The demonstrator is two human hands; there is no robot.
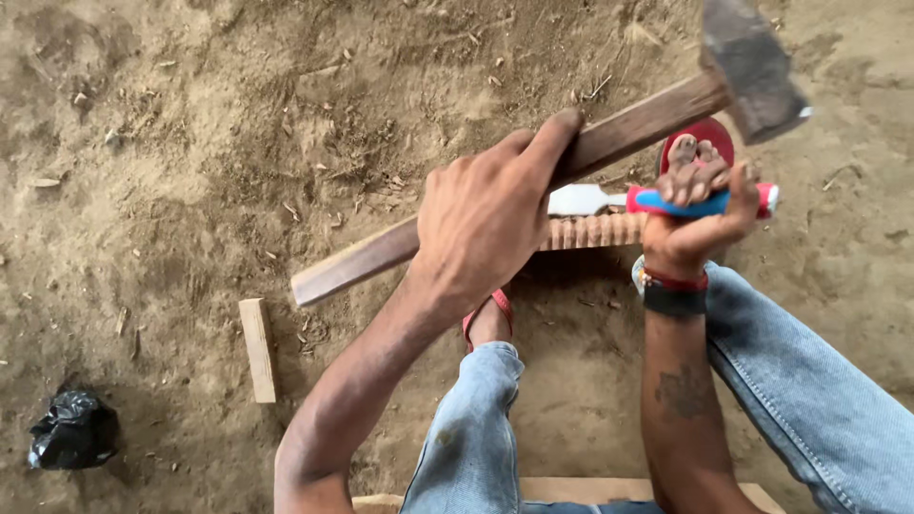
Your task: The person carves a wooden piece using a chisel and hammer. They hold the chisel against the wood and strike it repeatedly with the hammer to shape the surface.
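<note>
My left hand (481,233) is clenched around the middle of a hammer's long wooden handle (357,262), one finger stretched along it. The dark metal hammer head (752,67) is raised at the upper right. My right hand (693,221) grips the red and blue handle of a chisel (766,198), whose pale metal blade (581,200) points left. Just below the blade lies a wooden piece with a carved ridged edge (595,231). My feet in red sandals (705,133) rest by the piece.
Sandy ground (190,143) with wood chips lies all around. A short wooden block (257,347) lies at the left, a crumpled black plastic bag (71,433) at the lower left. A wooden board (581,490) shows at the bottom edge between my jeans-clad legs.
</note>
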